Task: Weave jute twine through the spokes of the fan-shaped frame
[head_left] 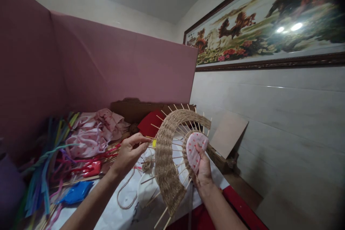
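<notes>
A half-round woven fan [164, 158] of brown twine on thin wooden sticks is held up over the table. My right hand [204, 170] grips it at the inner half-circle, with the thumb lying on a pink fabric pad [194, 149] dotted with red. Out at the fan's left rim, my left hand [133, 151] pinches the tip of one thin stick [148, 137] between thumb and fingers. Bare stick ends stick out all round the outer edge. Under the fan, a small ball of twine [146, 165] rests on the white table cover, and a loose cord [125, 206] curls out.
Pink dotted cloth [94, 133], colourful strips [44, 183], a red packet [90, 169] and a blue packet [78, 192] crowd the left side. Behind lie a red piece [149, 124] and cardboard [125, 109]. A board [229, 133] leans against the right wall.
</notes>
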The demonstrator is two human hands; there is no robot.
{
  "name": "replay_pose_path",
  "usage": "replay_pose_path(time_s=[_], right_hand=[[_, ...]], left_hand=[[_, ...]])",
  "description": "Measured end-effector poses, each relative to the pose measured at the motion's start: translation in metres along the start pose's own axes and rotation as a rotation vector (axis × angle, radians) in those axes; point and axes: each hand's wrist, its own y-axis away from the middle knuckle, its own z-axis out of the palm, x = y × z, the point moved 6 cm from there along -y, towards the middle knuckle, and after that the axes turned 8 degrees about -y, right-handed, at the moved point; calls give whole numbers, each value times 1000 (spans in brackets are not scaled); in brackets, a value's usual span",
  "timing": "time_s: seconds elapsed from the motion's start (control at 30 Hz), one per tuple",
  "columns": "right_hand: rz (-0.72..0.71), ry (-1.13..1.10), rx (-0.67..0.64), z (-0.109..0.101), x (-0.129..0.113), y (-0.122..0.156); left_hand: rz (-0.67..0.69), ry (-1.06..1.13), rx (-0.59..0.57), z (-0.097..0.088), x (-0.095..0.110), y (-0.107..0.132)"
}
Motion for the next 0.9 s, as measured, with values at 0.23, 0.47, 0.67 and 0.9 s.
replay_pose_path(time_s=[0.23, 0.47, 0.67, 0.9], right_hand=[[-62, -7, 29, 2, -3, 2], [-93, -24, 3, 1, -4, 1], [-133, -6, 37, 0, -7, 0], [-103, -8, 39, 0, -8, 1]], left_hand=[[336, -726, 137, 7, 25, 11], [442, -878, 184, 21, 31, 17], [405, -901, 177, 21, 30, 17], [314, -770, 62, 19, 25, 14]])
